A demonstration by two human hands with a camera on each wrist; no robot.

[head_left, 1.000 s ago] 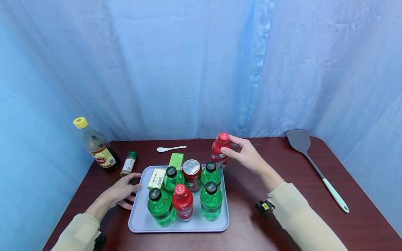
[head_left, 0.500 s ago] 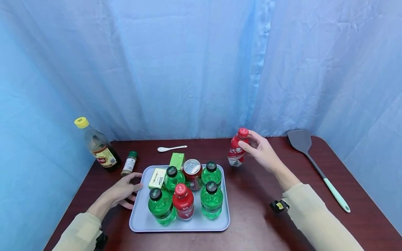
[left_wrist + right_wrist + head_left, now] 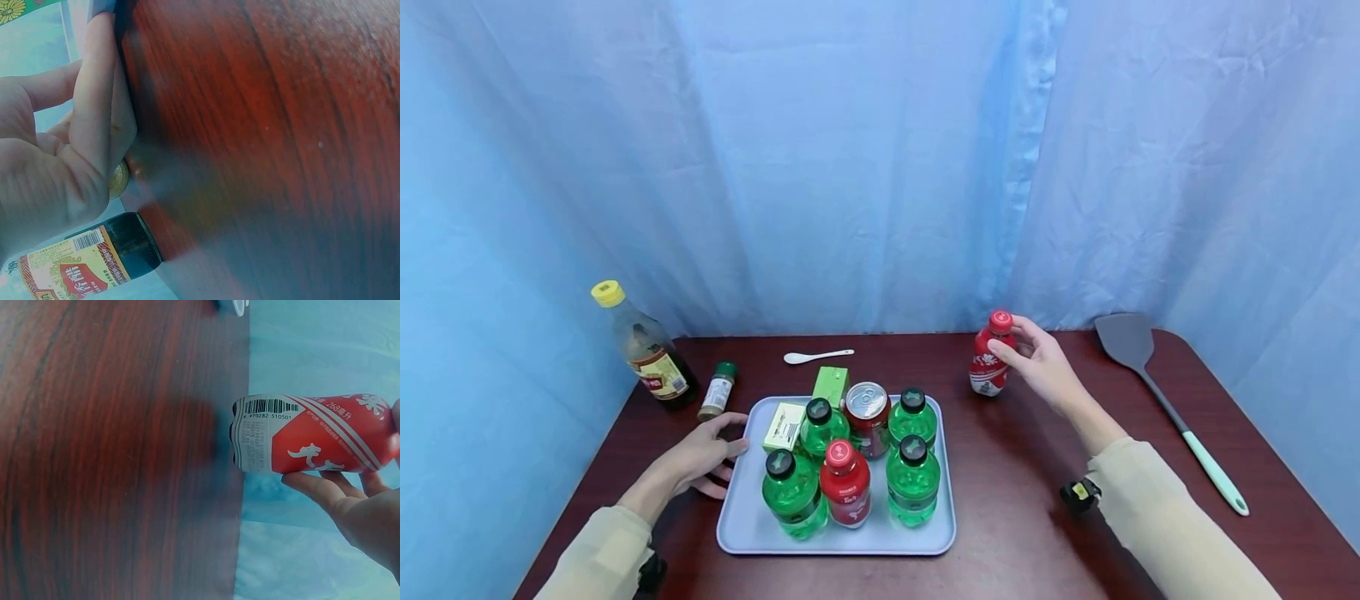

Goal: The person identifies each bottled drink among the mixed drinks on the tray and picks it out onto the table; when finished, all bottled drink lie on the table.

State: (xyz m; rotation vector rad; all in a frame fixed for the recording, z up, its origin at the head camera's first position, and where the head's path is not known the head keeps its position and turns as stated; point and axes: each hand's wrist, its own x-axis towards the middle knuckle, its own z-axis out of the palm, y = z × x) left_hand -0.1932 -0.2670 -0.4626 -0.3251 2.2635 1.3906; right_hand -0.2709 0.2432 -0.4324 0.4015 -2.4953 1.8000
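My right hand [image 3: 1045,364] grips a red bottle [image 3: 992,367] by its upper part, off the tray's back right corner. In the right wrist view the fingers bend round the bottle [image 3: 319,434]; whether its base touches the table I cannot tell. My left hand [image 3: 700,458] rests its fairly straight fingers [image 3: 94,94] against the left rim of a pale tray [image 3: 737,500]. On the tray stand several green bottles [image 3: 913,483], another red bottle [image 3: 846,487], a drink can [image 3: 868,421], a pale yellow box [image 3: 784,427] and a green carton [image 3: 831,383].
Left of the tray are a green-capped spice jar [image 3: 717,392] and a yellow-capped dark sauce bottle [image 3: 655,358]. A white spoon [image 3: 816,357] lies behind the tray. A grey spatula [image 3: 1157,396] lies at the right. A blue curtain [image 3: 880,167] hangs behind the table.
The right hand has carried the red bottle rightward, away from the tray's back right corner. My left hand stays at the tray's left rim. The head view has shifted slightly.
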